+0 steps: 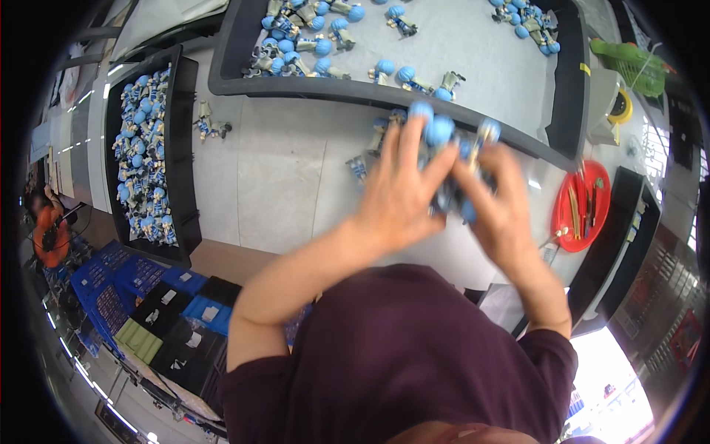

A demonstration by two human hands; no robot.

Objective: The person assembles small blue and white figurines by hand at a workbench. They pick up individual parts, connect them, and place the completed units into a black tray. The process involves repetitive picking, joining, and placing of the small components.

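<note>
Several small toy figures with light blue round heads are bunched between my two hands, just below the near rim of a large dark grey tray. My left hand curls over the bunch from the left, its fingers spread around the figures. From the right, my right hand closes on the same bunch, thumb and fingers bent around it. Motion blurs the fingers, and the hands hide part of the figures. Others lie on the table beside my left fingertips. Inside the large tray, more figures lie in heaps and singly.
A black bin full of similar figures stands at the left, with loose figures beside it. At the right are a red basket of thin tools, a yellow tape roll and a narrow black tray. Blue crates stand lower left.
</note>
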